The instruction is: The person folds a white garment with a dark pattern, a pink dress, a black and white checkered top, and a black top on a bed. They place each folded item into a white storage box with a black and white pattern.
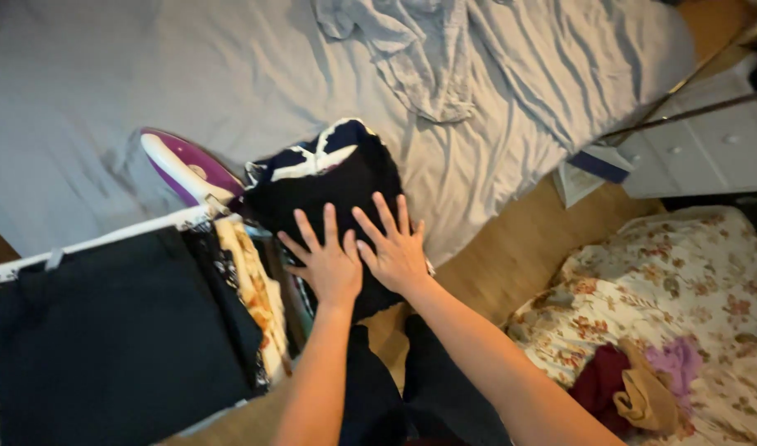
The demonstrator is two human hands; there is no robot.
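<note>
On the bed's edge lay a dark cloth [329, 186]. Both hands pressed flat on its near end, left hand [327, 264] beside right hand [397, 250], fingers spread, gripping nothing. An iron [188, 169] sat just left.

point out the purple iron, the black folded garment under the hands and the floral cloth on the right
purple iron [188, 171], head view, on its purple and white body
black folded garment [329, 194], head view, on the dark fabric above the fingers
floral cloth [684, 272], head view, on its flowered upper part
</note>
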